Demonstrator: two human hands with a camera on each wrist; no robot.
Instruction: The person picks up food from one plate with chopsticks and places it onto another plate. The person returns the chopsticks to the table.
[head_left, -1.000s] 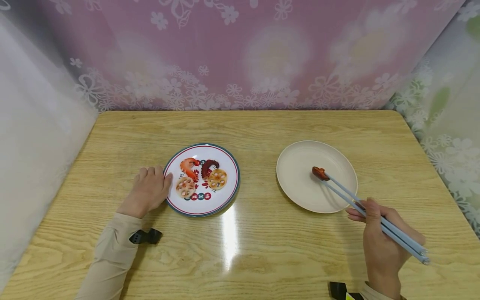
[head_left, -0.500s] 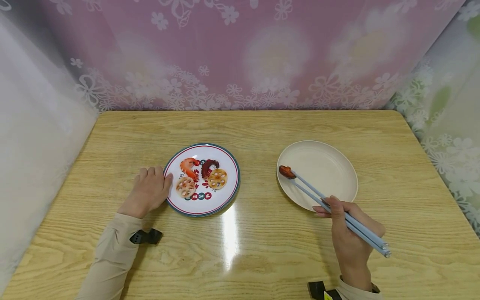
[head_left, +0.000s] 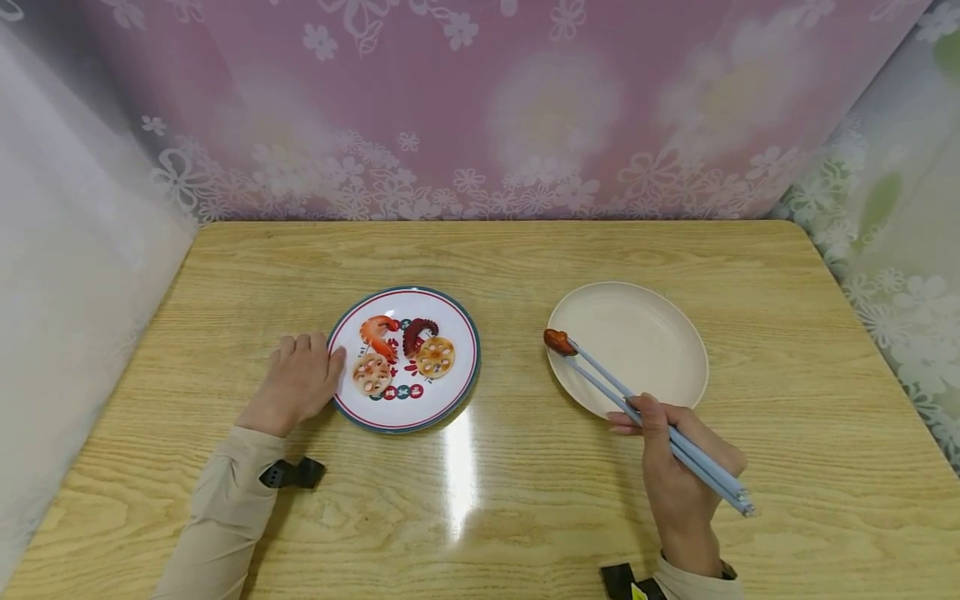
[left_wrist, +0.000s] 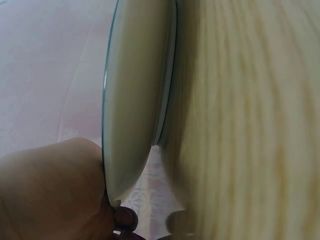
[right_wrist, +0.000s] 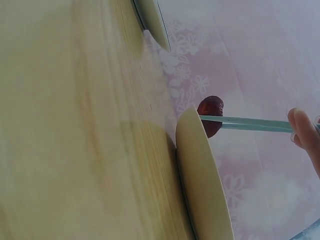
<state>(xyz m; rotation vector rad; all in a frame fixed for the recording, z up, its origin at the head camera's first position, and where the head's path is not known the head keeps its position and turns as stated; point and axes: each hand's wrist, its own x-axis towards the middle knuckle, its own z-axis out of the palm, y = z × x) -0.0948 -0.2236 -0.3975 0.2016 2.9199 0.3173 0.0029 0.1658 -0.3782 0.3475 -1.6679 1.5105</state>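
On the left, a white patterned plate [head_left: 461, 379] with a teal rim bears a shrimp [head_left: 378, 335], an octopus tentacle [head_left: 417, 337] and two lotus root slices [head_left: 434, 358]. My left hand [head_left: 296, 379] holds this plate's near-left rim, thumb on top; in the left wrist view a fingertip [left_wrist: 125, 218] shows under the edge. My right hand [head_left: 684, 483] grips a pair of pale blue chopsticks [head_left: 712, 477]. Their tips pinch a reddish-brown, mussel-like piece of food [head_left: 559, 341] over the left rim of a cream plate [head_left: 637, 350].
Both plates stand on a wood-grain table [head_left: 510, 492]. Bare table separates them. A pink floral curtain [head_left: 480, 125] hangs behind the far edge, with pale curtains at both sides.
My right hand has moved left, carrying the food piece in the chopsticks from mid-plate to the cream plate's left rim. The cream plate has shifted slightly left. My left hand stays put.
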